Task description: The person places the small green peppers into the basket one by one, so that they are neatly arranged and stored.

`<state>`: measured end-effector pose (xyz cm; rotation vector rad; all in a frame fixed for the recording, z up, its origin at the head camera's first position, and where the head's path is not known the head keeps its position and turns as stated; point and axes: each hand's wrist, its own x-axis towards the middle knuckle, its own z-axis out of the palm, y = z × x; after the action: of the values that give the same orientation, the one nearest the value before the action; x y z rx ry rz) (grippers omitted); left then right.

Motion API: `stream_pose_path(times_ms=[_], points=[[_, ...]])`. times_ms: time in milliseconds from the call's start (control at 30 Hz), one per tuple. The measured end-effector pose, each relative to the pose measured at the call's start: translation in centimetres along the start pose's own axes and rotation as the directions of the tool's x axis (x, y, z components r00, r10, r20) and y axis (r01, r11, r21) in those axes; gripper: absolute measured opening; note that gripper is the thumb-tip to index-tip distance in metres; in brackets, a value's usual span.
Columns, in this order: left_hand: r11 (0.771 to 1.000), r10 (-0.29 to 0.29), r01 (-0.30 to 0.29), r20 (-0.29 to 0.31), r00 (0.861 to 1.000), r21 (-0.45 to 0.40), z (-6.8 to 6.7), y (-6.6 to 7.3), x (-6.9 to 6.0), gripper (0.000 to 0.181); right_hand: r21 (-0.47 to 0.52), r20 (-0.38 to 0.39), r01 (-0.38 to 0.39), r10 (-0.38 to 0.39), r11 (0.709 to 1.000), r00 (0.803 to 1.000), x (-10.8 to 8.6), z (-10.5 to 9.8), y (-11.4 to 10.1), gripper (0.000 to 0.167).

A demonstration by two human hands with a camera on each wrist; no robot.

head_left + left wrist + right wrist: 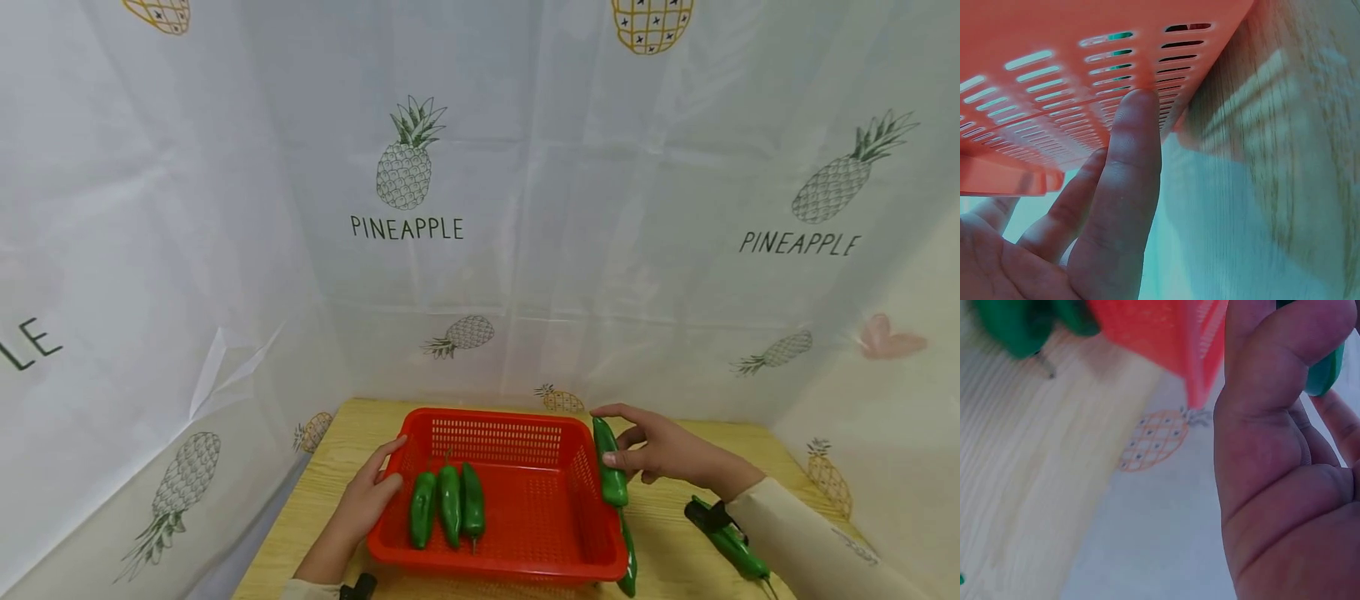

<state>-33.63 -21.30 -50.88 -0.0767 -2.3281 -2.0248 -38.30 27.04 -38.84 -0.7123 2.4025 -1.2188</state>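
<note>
A red plastic basket [525, 567] stands on the table with several green peppers in view in and around it. Three peppers, one of them this green pepper [450, 504], lie side by side in its left half. My left hand [363, 500] rests against the basket's left side; in the left wrist view its fairly straight fingers [1129, 187] touch the slotted outer wall. Above the right rim my right hand [660, 446] pinches a long green pepper [609, 462] between thumb and fingers. In the right wrist view, the hand mostly hides that pepper [1325, 372].
Another pepper [628, 558] lies just outside the basket's right wall. A further pepper [731, 546] rests on the wooden table [667, 533], partly covered by the right wrist's black strap and sleeve. White pineapple-print sheeting [480, 275] encloses the table at the back and sides.
</note>
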Motion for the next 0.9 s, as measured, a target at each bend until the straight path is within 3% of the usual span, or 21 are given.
stream_pose_path(times_ms=[533,900], points=[[1.000,0.000,0.000,0.018,1.000,-0.004,0.0,0.1,0.0,0.064,0.051,0.032,0.084,-0.085,0.995,0.996,7.8,3.5,-3.8,0.073],[1.000,0.014,-0.013,0.019,1.000,-0.023,-0.1,-0.2,0.0,0.065,0.058,0.048,0.099,-0.102,0.993,0.994,12.0,7.6,-4.2,0.072]])
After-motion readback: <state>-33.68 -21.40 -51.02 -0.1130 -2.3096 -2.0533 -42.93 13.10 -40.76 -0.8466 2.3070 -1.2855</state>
